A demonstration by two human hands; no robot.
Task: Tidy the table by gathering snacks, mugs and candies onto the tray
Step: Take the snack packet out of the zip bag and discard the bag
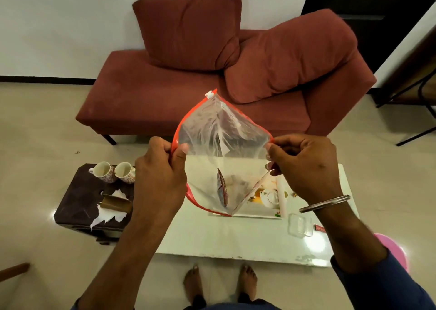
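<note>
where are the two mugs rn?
Head view, left side: both mugs lie tipped on their sides, next to each other at the far edge of the dark side table, just left of the left hand, beyond the torn tissue.

A red sofa (165, 92) with two cushions (191, 29) stands behind.

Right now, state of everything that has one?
Bag: mouth pulled open, a packet inside.
Left hand: pinches the bag's rim.
Right hand: pinches the opposite rim.
Mugs: tipped sideways, look empty.
Paper roll: lying down, torn.
Box: lid on.
</note>
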